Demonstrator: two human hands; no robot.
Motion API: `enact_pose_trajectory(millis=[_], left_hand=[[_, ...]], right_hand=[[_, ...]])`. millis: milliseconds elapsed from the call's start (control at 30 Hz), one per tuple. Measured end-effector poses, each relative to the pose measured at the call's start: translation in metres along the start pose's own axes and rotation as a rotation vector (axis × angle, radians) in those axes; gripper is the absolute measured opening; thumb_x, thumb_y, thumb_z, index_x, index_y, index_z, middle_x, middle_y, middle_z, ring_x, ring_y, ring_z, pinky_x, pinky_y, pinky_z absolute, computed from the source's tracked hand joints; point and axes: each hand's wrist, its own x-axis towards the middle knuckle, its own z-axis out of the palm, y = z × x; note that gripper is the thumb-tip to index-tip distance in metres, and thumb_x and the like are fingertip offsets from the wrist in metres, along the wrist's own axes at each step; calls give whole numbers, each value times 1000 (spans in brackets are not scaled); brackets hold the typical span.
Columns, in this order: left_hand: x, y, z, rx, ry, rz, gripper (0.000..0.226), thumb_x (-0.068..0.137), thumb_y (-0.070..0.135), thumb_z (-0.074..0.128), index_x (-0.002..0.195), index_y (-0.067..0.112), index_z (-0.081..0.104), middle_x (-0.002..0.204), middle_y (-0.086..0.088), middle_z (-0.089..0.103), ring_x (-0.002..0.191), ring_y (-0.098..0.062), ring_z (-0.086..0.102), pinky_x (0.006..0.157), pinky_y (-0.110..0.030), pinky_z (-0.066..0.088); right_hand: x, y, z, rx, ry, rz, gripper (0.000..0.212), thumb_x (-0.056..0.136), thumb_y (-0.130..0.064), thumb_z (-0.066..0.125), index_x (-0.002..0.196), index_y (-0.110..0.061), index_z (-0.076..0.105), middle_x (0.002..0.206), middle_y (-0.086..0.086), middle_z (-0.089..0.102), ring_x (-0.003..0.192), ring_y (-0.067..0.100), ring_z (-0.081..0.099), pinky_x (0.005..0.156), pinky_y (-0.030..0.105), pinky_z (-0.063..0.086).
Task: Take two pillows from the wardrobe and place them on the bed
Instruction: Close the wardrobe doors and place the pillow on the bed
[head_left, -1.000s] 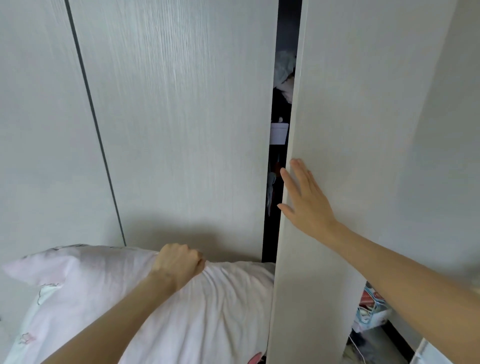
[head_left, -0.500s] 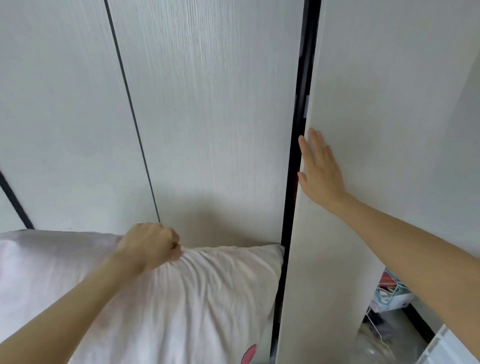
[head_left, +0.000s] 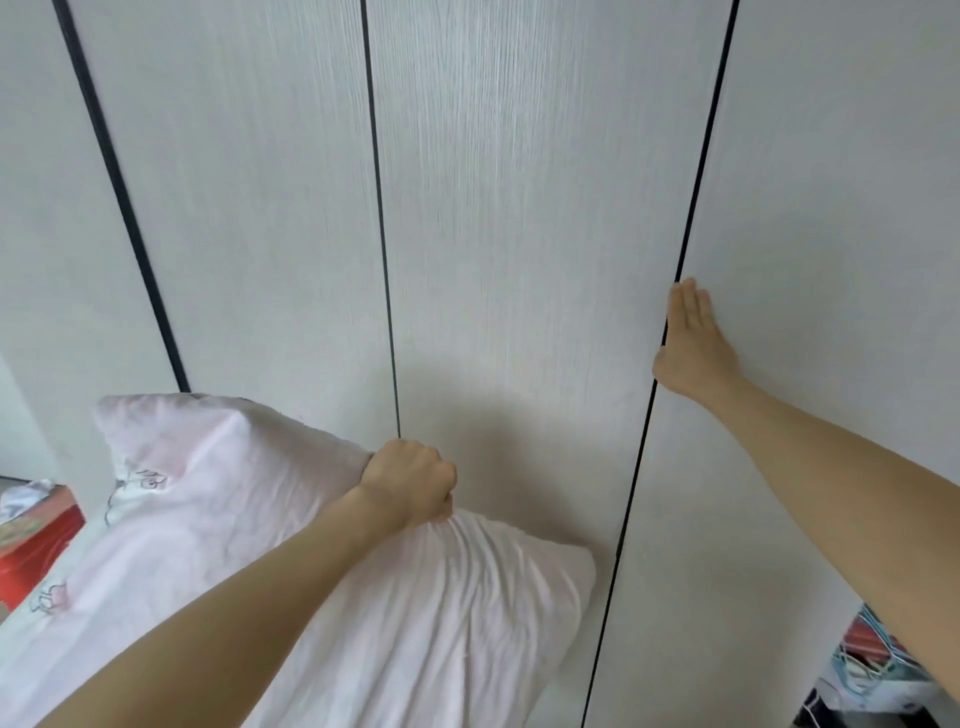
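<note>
The left hand (head_left: 410, 480) is closed in a fist, gripping the top edge of a pale pink pillow (head_left: 270, 571) that hangs low at the left in front of the wardrobe (head_left: 509, 208). The right hand (head_left: 691, 348) lies flat with fingers straight against the wardrobe's right door (head_left: 831, 234), just beside the dark seam. A red box (head_left: 31, 545) sits at the far left edge.

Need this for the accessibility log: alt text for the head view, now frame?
The left hand grips a pale pink pillow by its top edge in front of a white wardrobe, while the right hand lies flat and open against the wardrobe door beside its dark seam. A red box sits at lower left.
</note>
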Motion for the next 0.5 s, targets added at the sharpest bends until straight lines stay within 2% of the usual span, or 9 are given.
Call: enact_pose_trajectory(millis=[133,267,400,500], left_hand=[[1,4,2,-28,23,9,24,86,23,44,83,9,63,94,-14,68,84,-31,62,61,-30,33],[8,13,1,-67,86,36,25,86,26,43,84,11,63,95,-14,68,86,-34,62,62,-31,33],[18,26,-11,-122,168,94,24,85,28,44,80,14,61,92,-15,68,86,-36,62,61,-30,32],[24,40,-17,-219,202,108,19,82,29,47,72,17,58,89,-14,69,86,-37,61,60,-30,32]], right_hand=[[-2,-4,11,18,-13,-11,77,85,2,39,144,-6,-9,156,8,-14,142,23,-12,118,40,5],[-12,4,24,18,-46,-31,73,88,-5,41,145,-9,-4,156,6,-10,143,22,-6,116,46,13],[-23,18,29,79,-41,-69,67,88,-4,43,145,-8,9,157,10,5,143,24,5,117,39,12],[-52,21,39,219,-77,-96,55,89,-6,44,141,-8,26,152,10,23,140,23,19,113,35,18]])
